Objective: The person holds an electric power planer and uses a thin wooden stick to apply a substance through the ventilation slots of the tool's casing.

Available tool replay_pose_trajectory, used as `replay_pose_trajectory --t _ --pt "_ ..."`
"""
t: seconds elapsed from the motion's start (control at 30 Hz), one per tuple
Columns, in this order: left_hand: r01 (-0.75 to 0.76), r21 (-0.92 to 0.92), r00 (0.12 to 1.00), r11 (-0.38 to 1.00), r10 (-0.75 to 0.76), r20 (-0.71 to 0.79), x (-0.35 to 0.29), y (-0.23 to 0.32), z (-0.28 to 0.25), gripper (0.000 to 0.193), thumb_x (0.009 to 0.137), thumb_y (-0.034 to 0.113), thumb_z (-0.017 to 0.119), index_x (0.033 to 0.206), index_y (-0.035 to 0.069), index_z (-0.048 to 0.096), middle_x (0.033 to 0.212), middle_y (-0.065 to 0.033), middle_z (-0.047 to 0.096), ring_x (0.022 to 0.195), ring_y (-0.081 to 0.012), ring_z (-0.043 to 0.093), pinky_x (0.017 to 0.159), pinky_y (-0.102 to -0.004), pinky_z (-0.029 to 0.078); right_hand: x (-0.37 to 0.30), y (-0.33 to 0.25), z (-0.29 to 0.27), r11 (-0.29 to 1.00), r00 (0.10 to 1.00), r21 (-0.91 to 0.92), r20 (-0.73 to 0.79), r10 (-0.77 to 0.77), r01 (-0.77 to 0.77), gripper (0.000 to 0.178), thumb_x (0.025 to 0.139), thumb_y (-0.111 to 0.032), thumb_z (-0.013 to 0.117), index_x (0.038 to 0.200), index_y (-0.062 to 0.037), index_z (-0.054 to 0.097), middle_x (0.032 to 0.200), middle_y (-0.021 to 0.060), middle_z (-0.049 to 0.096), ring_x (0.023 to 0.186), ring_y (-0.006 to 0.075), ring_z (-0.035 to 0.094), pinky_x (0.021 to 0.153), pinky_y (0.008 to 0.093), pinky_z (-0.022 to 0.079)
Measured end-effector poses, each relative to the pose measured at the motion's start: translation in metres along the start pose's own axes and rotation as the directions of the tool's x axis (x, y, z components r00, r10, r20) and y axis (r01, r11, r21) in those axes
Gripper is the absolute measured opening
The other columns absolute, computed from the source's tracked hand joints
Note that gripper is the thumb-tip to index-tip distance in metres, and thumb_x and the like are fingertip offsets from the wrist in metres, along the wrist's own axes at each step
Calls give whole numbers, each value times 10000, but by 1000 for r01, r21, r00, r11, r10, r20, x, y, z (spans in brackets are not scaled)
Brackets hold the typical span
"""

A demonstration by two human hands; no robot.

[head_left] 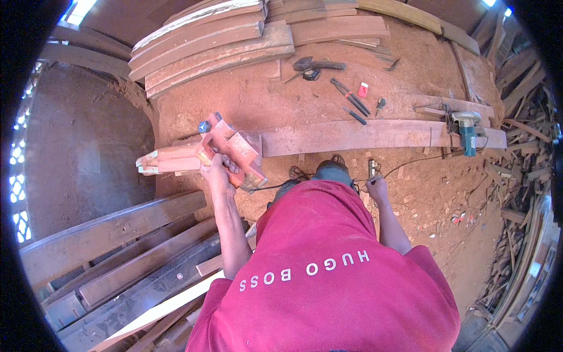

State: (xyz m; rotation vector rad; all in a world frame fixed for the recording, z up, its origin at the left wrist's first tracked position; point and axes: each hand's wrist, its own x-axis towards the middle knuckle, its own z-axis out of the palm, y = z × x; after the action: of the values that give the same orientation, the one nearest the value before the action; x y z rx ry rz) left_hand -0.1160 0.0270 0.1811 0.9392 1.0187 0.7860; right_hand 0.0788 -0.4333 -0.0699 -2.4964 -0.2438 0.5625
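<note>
At the left, loose boards point(117, 232) lie side by side. The left hand point(218, 169) is wrapped around the handle of an orange planer point(223, 134), held tilted over the left part of a long plank point(346, 136). Beyond the plank lie pliers point(352, 98). Well apart from the left hand, the right hand point(377, 186) is beside a power strip point(372, 168); it is too small to tell whether its fingers grip the dark cord point(422, 158) there. Farther right, a green power tool point(468, 136) rests on the plank.

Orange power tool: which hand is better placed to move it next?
Left, probably: the left hand grips the orange power tool, while the right hand is apart from it, off to the right.
</note>
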Motion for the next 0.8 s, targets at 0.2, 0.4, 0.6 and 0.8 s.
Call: replay_pose_trajectory --t 0.2,0.4,0.6,0.8 --pt "15 -48 1000 999 -15 4 -6 7 6 205 842 -44 467 1028 43 468 614 -42 486 447 -142 477 408 -281 428 -2 -5 -3 1000 1000 -2 15 13 -13 231 776 -182 695 891 16 724 747 207 704 692 302 718 660 395 565" --pt "0 -37 1000 999 0 4 -5 3 4 199 840 -43 468 1021 40 468 612 -40 482 444 -142 475 407 -283 428 -7 -7 -2 1000 1000 -22 -18 -11 11 214 777 -169 693 876 18 725 758 200 710 695 293 721 665 389 567" --pt "12 -49 1000 999 -12 -5 -6 2 3 185 851 -37 474 1014 50 468 609 -33 481 443 -139 473 406 -281 425 -5 -6 -1 994 994 26 41 101 -102 190 777 -165 704 866 2 720 822 216 708 825 369 707 743 439 560" --pt "77 -140 997 987 -78 -1 -2 2 -5 194 852 -36 477 1023 55 472 606 -33 484 440 -133 476 404 -279 425 -6 -9 -4 998 998 17 32 53 -54 195 786 -167 710 861 12 712 829 217 708 827 364 708 740 440 559"
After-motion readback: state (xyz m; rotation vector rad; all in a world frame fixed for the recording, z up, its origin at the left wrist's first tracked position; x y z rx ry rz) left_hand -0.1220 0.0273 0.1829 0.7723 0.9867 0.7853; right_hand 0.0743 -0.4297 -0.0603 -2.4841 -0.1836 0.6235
